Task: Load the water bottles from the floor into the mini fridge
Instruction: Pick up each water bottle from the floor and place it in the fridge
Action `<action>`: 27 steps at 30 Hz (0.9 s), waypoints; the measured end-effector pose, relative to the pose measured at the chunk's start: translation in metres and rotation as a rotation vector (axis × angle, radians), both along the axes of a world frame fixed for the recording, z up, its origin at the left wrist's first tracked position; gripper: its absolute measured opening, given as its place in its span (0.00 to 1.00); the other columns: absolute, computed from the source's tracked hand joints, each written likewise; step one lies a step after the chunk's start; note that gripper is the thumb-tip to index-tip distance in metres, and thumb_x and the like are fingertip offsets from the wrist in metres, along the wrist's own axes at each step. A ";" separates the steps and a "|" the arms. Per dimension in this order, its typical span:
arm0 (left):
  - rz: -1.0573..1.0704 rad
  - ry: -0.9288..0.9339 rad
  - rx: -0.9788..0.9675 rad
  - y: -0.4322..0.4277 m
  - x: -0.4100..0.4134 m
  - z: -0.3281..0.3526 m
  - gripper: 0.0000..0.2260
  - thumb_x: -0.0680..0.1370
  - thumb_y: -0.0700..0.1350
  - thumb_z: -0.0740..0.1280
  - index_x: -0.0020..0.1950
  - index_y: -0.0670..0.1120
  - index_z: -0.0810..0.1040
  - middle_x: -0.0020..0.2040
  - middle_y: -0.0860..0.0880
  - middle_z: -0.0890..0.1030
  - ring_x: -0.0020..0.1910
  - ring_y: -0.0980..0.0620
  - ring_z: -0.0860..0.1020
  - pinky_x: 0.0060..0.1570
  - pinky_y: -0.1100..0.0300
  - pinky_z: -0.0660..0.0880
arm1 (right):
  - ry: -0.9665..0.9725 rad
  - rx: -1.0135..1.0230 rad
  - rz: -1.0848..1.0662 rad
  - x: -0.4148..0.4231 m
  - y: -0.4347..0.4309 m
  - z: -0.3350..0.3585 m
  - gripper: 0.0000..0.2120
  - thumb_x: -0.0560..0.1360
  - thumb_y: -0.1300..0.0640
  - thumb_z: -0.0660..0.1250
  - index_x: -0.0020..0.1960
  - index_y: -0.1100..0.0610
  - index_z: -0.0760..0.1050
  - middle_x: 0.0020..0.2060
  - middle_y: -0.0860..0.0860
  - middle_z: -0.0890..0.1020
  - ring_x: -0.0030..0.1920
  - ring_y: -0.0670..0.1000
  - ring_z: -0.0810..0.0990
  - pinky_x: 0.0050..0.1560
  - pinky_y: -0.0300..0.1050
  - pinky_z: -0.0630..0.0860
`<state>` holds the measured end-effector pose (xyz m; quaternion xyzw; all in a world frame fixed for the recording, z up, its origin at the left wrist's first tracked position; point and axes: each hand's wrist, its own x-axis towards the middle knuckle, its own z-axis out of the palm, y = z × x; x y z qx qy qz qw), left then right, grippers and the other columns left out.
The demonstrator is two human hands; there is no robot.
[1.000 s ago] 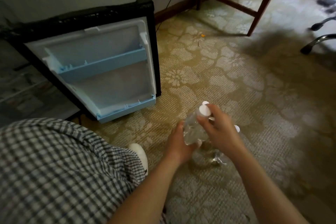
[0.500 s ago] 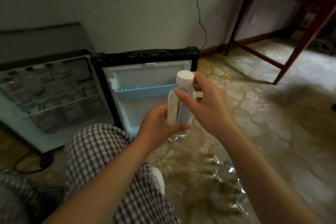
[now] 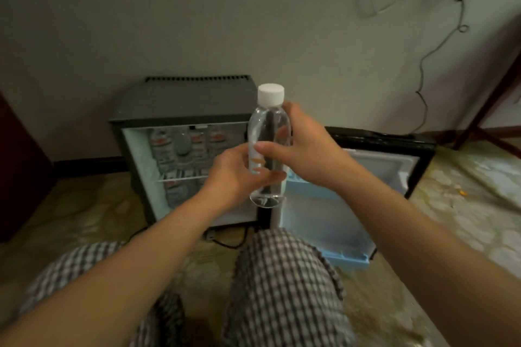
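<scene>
A clear water bottle (image 3: 269, 132) with a white cap stands upright in mid-air in front of the mini fridge (image 3: 180, 104). My left hand (image 3: 236, 177) grips its lower half from the left. My right hand (image 3: 304, 146) grips its middle from the right. The black fridge stands open against the wall; several bottles (image 3: 194, 146) fill its upper shelf and more stand below. Its door (image 3: 366, 177) swings out to the right, with a pale blue inner shelf. The bottles left on the floor are out of view.
My knees in checked trousers (image 3: 282, 276) fill the foreground. A dark cable (image 3: 225, 242) runs on the patterned carpet under the fridge. A wooden table leg (image 3: 490, 110) stands at the far right, a dark red object (image 3: 17, 172) at the left edge. Cords hang on the wall.
Both hands lifted the bottle off the floor and carried it up in front of the fridge. My view swung left and up, so the fridge interior is now centred.
</scene>
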<state>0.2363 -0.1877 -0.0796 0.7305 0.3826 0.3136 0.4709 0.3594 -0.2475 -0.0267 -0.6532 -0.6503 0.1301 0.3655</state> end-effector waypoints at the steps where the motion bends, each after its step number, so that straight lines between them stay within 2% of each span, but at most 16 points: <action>1: 0.015 0.018 0.003 0.009 -0.007 -0.002 0.14 0.68 0.45 0.75 0.51 0.52 0.77 0.47 0.52 0.82 0.46 0.56 0.80 0.44 0.66 0.77 | -0.009 -0.008 0.008 -0.006 0.012 -0.003 0.30 0.71 0.47 0.70 0.69 0.52 0.62 0.59 0.50 0.78 0.57 0.52 0.77 0.56 0.48 0.75; 4: 0.033 0.072 -0.014 0.037 -0.025 -0.015 0.18 0.68 0.47 0.75 0.56 0.52 0.76 0.52 0.51 0.82 0.52 0.54 0.79 0.49 0.61 0.77 | -0.037 -0.041 0.025 -0.022 0.047 -0.019 0.30 0.72 0.46 0.69 0.68 0.52 0.62 0.58 0.51 0.78 0.57 0.54 0.78 0.57 0.52 0.75; 8: 0.024 0.077 -0.074 0.073 -0.039 -0.041 0.20 0.68 0.48 0.75 0.57 0.52 0.75 0.55 0.51 0.81 0.55 0.52 0.80 0.55 0.51 0.78 | -0.011 -0.107 0.012 -0.036 0.085 -0.043 0.29 0.72 0.46 0.69 0.67 0.52 0.61 0.57 0.52 0.78 0.57 0.54 0.78 0.57 0.53 0.76; 9: 0.022 0.090 -0.077 0.083 -0.040 -0.047 0.21 0.67 0.50 0.75 0.58 0.51 0.75 0.55 0.51 0.81 0.55 0.52 0.79 0.55 0.52 0.78 | 0.005 -0.122 0.006 -0.038 0.094 -0.049 0.29 0.72 0.46 0.69 0.68 0.52 0.61 0.58 0.52 0.78 0.57 0.54 0.78 0.57 0.52 0.76; 12: 0.026 0.170 -0.072 0.110 -0.040 -0.059 0.23 0.69 0.50 0.73 0.62 0.49 0.73 0.56 0.52 0.78 0.56 0.53 0.77 0.48 0.63 0.74 | 0.062 -0.150 -0.030 -0.040 0.119 -0.065 0.29 0.73 0.48 0.69 0.69 0.53 0.61 0.59 0.52 0.78 0.59 0.54 0.78 0.57 0.49 0.75; 17: -0.014 0.335 -0.149 0.149 -0.033 -0.085 0.20 0.73 0.49 0.70 0.64 0.49 0.72 0.53 0.52 0.78 0.51 0.54 0.76 0.44 0.63 0.72 | 0.083 -0.185 -0.103 -0.030 0.158 -0.100 0.28 0.73 0.50 0.70 0.68 0.52 0.61 0.62 0.52 0.77 0.62 0.55 0.76 0.60 0.50 0.73; 19: -0.029 0.351 -0.193 0.163 -0.028 -0.097 0.19 0.75 0.48 0.68 0.65 0.47 0.73 0.59 0.49 0.78 0.57 0.52 0.77 0.50 0.61 0.73 | 0.084 -0.202 -0.143 -0.024 0.172 -0.114 0.27 0.73 0.50 0.69 0.67 0.53 0.61 0.62 0.52 0.76 0.63 0.56 0.75 0.62 0.53 0.72; 22: -0.045 0.366 -0.226 0.179 -0.018 -0.106 0.16 0.77 0.46 0.65 0.64 0.46 0.74 0.58 0.46 0.79 0.58 0.48 0.77 0.58 0.54 0.74 | 0.091 -0.218 -0.192 -0.017 0.194 -0.131 0.24 0.73 0.51 0.70 0.63 0.54 0.63 0.60 0.54 0.77 0.62 0.59 0.75 0.61 0.58 0.73; 27: -0.035 0.322 -0.310 0.199 -0.003 -0.120 0.17 0.79 0.39 0.60 0.69 0.44 0.69 0.64 0.44 0.76 0.54 0.52 0.73 0.50 0.61 0.67 | 0.138 -0.227 -0.244 -0.010 0.224 -0.148 0.24 0.72 0.54 0.70 0.64 0.55 0.63 0.60 0.54 0.78 0.62 0.58 0.76 0.60 0.57 0.75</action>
